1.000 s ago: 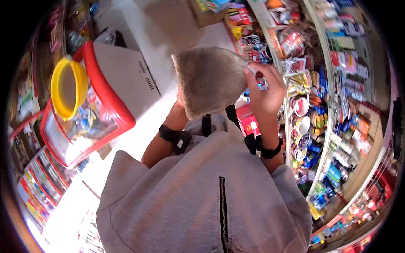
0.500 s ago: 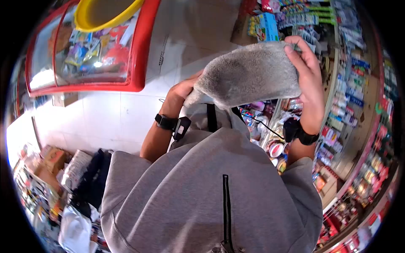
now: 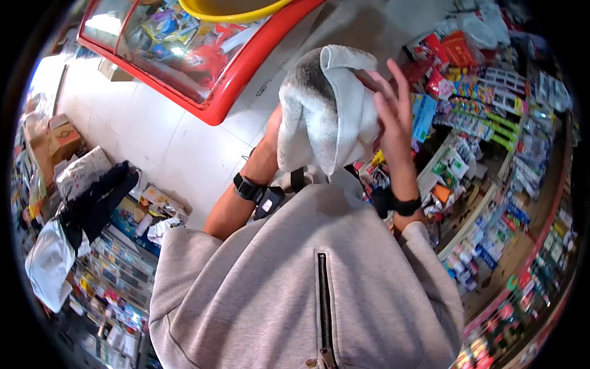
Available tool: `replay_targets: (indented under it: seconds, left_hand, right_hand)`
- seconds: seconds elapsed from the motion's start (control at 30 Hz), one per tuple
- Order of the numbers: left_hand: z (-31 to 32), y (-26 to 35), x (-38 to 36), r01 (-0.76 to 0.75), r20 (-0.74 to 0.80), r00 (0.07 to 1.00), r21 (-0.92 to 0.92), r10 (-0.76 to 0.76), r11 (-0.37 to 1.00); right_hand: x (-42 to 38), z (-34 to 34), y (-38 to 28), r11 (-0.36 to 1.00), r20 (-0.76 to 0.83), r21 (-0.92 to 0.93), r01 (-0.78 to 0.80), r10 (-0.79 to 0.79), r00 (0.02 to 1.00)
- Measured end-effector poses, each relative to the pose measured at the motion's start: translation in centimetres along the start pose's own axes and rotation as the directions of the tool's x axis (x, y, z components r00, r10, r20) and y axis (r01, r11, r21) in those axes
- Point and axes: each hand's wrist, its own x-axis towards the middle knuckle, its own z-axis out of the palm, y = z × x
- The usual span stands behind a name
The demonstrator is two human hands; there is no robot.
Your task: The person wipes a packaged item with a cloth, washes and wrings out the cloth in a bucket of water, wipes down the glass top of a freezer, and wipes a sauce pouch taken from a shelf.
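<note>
A grey plush cloth with a paler ribbed hem is bunched and folded over in front of my chest. My left hand grips it at its left side, the fingers hidden behind the fabric. On the other side my right hand is raised with its fingers stretched and apart, slightly blurred. It is right against the cloth's right edge; whether it touches is hard to tell. Each wrist wears a black strap, the left one with a small device on it.
A red-framed glass-topped freezer stands ahead to the left, with a yellow basin on top. Shelves of packaged goods curve along the right. At left are cardboard boxes, dark clothing and a white bag.
The cloth went from stretched flat between both hands to folded over and bunched. My right hand let go of its right end and moved left. The view has turned right.
</note>
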Motion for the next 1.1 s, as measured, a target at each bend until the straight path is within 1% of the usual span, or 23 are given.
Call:
replay_targets:
  seconds: [0.07, 0.13, 0.17, 0.2, 0.23, 0.27, 0.33, 0.4, 0.47, 0.53, 0.57, 0.6, 0.63, 0.67, 0.7, 0.73, 0.8, 0.87, 0.9, 0.93, 1.0, 1.03, 1.1]
  left_hand:
    - [0.7, -0.8, 1.6, -0.121, -0.024, 0.992, 0.051, 0.123, 0.991]
    - [1.8, -1.8, 3.5, -0.183, -0.048, 0.981, 0.099, 0.188, 0.978]
    - [2.3, -2.3, 4.6, -0.222, -0.090, 0.967, 0.176, 0.240, 0.959]
    - [2.8, -2.9, 5.5, -0.253, -0.131, 0.947, 0.252, 0.292, 0.934]
    - [3.3, -3.3, 6.5, -0.205, -0.272, 0.899, 0.434, 0.344, 0.877]
    - [3.9, -3.6, 7.4, -0.210, -0.271, 0.895, 0.442, 0.353, 0.872]
    - [5.5, -3.9, 9.2, 0.033, -0.280, 0.924, 0.734, 0.259, 0.678]
    - [7.3, -4.8, 11.0, 0.045, -0.308, 0.900, 0.770, 0.309, 0.637]
    - [8.2, -4.8, 12.3, 0.013, -0.107, 0.918, 0.971, 0.382, 0.240]
    - [8.4, -4.9, 12.8, -0.018, -0.099, 0.907, 0.962, 0.409, 0.274]
    - [8.7, -4.8, 13.1, -0.043, -0.081, 0.918, 0.953, 0.389, 0.300]
    - [8.9, -4.8, 13.5, -0.068, -0.060, 0.928, 0.943, 0.368, 0.326]
    - [8.5, -5.1, 13.8, -0.144, -0.105, 0.897, 0.847, 0.429, 0.511]
    - [8.4, -5.0, 14.4, -0.147, -0.105, 0.893, 0.851, 0.437, 0.504]
    - [8.6, -4.6, 15.2, -0.083, -0.245, 0.829, 0.835, 0.503, 0.543]
    - [8.7, -4.5, 15.9, -0.025, -0.380, 0.741, 0.809, 0.555, 0.587]
    - [9.6, -4.8, 16.8, -0.040, -0.380, 0.719, 0.814, 0.582, 0.580]
    - [10.5, -5.0, 17.7, 0.079, -0.418, 0.781, 0.803, 0.463, 0.591]
    - [11.6, -5.5, 18.4, 0.056, -0.365, 0.781, 0.849, 0.507, 0.526]
    - [12.8, -5.6, 19.0, 0.058, -0.368, 0.777, 0.849, 0.510, 0.525]
    - [15.1, -5.6, 19.9, -0.085, -0.171, 0.794, 0.919, 0.584, 0.385]
    - [16.4, -5.4, 20.2, -0.068, -0.175, 0.819, 0.916, 0.547, 0.394]
    - [18.2, -5.6, 20.8, -0.057, -0.160, 0.869, 0.907, 0.468, 0.417]
  right_hand:
    - [0.6, -2.0, 2.1, 0.995, -0.024, -0.068, 0.067, -0.069, 0.997]
    - [1.2, -3.5, 2.8, 0.997, 0.029, 0.077, 0.018, -0.021, 0.999]
    - [2.0, -4.3, 3.1, 0.979, 0.145, 0.203, -0.024, -0.006, 0.989]
    - [2.5, -5.0, 3.6, 0.977, 0.157, 0.212, -0.027, -0.007, 0.988]
    - [3.0, -5.7, 4.0, 0.974, 0.204, 0.222, -0.038, -0.008, 0.979]
    - [3.6, -6.5, 4.2, 0.972, 0.249, 0.230, -0.049, -0.011, 0.968]
    - [5.5, -7.8, 3.2, 0.956, 0.288, 0.286, -0.059, -0.027, 0.957]
    - [6.5, -9.2, 2.8, 0.986, 0.400, 0.161, -0.051, -0.018, 0.917]
    - [7.2, -11.3, 4.4, 0.982, 0.419, 0.178, -0.060, -0.021, 0.908]
    - [7.8, -12.9, 3.7, 0.793, 0.494, 0.294, -0.533, 0.351, 0.795]
    - [7.7, -13.3, 3.2, 0.838, 0.454, 0.349, -0.419, 0.240, 0.858]
    - [8.2, -14.0, 3.6, 0.835, 0.466, 0.350, -0.424, 0.238, 0.852]
    - [8.6, -14.9, 4.5, 0.697, 0.496, 0.435, -0.570, 0.343, 0.798]
    - [9.1, -15.5, 5.0, 0.526, 0.536, 0.502, -0.686, 0.433, 0.725]
    - [9.6, -15.7, 4.5, 0.449, 0.587, 0.536, -0.715, 0.410, 0.698]
    - [10.0, -16.1, 4.5, 0.447, 0.594, 0.533, -0.719, 0.407, 0.694]
    - [10.3, -16.7, 4.4, 0.232, 0.677, 0.592, -0.771, 0.376, 0.633]
    - [10.8, -17.3, 5.3, 0.158, 0.725, 0.578, -0.801, 0.352, 0.593]
    - [10.9, -17.6, 5.8, 0.086, 0.764, 0.563, -0.822, 0.328, 0.557]
    - [10.9, -17.8, 6.1, 0.081, 0.767, 0.560, -0.825, 0.327, 0.553]
    - [10.7, -18.2, 6.8, 0.160, 0.724, 0.542, -0.825, 0.410, 0.555]
    - [10.8, -18.7, 7.7, 0.239, 0.707, 0.518, -0.822, 0.422, 0.568]
    - [10.5, -19.0, 8.7, 0.171, 0.725, 0.579, -0.798, 0.339, 0.599]
